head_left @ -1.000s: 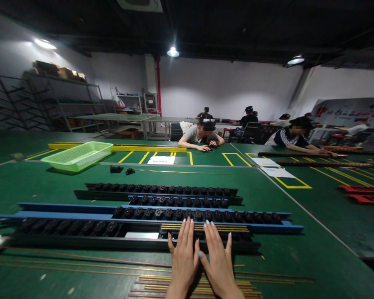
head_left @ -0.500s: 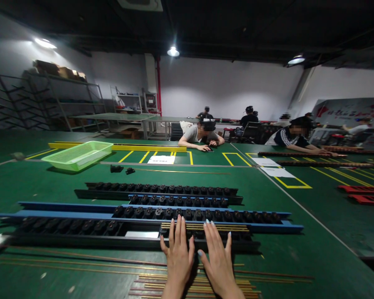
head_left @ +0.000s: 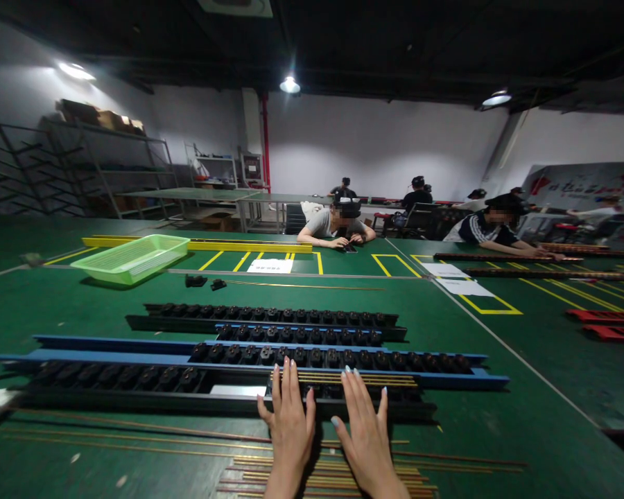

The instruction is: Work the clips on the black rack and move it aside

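Both hands lie over the nearest black channel (head_left: 135, 396), which holds a row of black socket modules (head_left: 149, 378). My left hand (head_left: 291, 416) has its fingers stretched out, their tips at the left end of several thin brass strips (head_left: 317, 380) on the channel. My right hand (head_left: 364, 423) is spread too, its fingertips resting on or just over the same strips nearer their right end. Neither hand is closed round anything. Beneath my fingers the modules are partly hidden. A pale flat piece (head_left: 238, 391) shows inside the channel left of my left hand.
Loose brass and copper-coloured rods (head_left: 249, 461) lie at the table's near side. Behind the black channel are a blue channel (head_left: 109, 357) with modules and another black channel (head_left: 140, 323). Farther off are a green basket (head_left: 130, 260), a yellow channel (head_left: 239, 246) and several people.
My left hand has slid a little to the left along the strips. My right hand stays almost where it was.
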A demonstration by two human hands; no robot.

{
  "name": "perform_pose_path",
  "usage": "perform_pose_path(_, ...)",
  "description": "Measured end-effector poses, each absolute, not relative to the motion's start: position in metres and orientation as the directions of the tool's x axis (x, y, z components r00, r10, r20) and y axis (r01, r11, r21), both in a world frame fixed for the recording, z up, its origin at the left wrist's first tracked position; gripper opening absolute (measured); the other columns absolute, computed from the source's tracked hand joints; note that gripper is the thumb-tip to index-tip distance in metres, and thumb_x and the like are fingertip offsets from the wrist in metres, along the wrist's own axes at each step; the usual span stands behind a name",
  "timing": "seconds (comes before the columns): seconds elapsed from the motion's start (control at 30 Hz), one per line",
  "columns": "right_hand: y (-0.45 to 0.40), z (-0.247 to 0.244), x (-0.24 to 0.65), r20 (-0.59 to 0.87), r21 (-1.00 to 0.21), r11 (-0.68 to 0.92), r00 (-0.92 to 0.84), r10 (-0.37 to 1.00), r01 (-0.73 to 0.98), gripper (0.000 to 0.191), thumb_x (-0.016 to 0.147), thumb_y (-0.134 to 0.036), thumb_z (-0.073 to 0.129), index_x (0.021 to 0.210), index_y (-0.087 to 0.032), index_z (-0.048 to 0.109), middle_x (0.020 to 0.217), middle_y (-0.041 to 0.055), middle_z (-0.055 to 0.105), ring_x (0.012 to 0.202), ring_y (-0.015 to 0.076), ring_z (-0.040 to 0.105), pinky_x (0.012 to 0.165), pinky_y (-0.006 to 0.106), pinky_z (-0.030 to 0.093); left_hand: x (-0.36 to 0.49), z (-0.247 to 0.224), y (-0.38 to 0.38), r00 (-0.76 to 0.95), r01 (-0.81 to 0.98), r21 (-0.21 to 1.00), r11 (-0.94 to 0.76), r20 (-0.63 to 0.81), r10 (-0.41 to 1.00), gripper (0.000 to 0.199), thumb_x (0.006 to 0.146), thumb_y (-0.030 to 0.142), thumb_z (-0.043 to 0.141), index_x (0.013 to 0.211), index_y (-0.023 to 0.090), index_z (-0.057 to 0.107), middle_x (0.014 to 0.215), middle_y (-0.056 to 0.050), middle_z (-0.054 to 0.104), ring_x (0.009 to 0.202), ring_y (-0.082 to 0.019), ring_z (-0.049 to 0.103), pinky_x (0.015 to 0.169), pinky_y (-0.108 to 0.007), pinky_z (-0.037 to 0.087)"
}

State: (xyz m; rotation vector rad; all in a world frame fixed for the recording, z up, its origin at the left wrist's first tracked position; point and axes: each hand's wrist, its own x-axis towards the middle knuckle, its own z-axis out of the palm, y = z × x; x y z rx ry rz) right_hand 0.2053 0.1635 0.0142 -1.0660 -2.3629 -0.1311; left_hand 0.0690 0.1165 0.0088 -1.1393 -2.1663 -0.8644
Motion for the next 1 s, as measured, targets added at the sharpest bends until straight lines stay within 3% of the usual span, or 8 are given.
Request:
perform_pose_path(0.47,0.163,0.016,0.206,0.505,-0.128,0.683,-0.545,0.669,0.719,0.065,0.095,-0.053,0.027,0.149,-0.027,0.002,0.150,0.0076,0.032,0.137,0.0247,0.033,0.112,0.062,0.011,0.060,0.010,0.113,-0.536,0.825,0.308,0.474,0.692,0.483,0.062,0.093,0.025,0.037,0.148,0.024,0.010,0.143,-0.009,0.047,0.135,-0.027,0.035,0.111,-0.060,0.006)
perform_pose_path(0.73,0.164,0.013,0.205,0.526,-0.138,0.682,-0.530,0.665,0.718,0.065,0.094,-0.054,0.028,0.149,-0.028,0.004,0.148,0.0082,0.036,0.136,0.0266,0.035,0.110,0.063,0.017,0.069,0.011,0.113,-0.435,0.890,0.249,0.383,0.714,0.548,0.058,0.093,0.022,0.035,0.147,0.028,0.016,0.137,-0.008,0.053,0.132,-0.025,0.040,0.110,-0.058,-0.003)
perform_pose_path(1.0,0.164,0.014,0.205,0.508,-0.136,0.678,-0.537,0.674,0.722,0.064,0.095,-0.053,0.027,0.149,-0.027,0.004,0.150,0.0078,0.033,0.137,0.0249,0.033,0.112,0.061,0.012,0.072,0.010,0.114,-0.437,0.888,0.247,0.387,0.713,0.548,0.057,0.093,0.021,0.034,0.147,0.026,0.016,0.140,-0.008,0.049,0.133,-0.024,0.039,0.111,-0.055,-0.005)
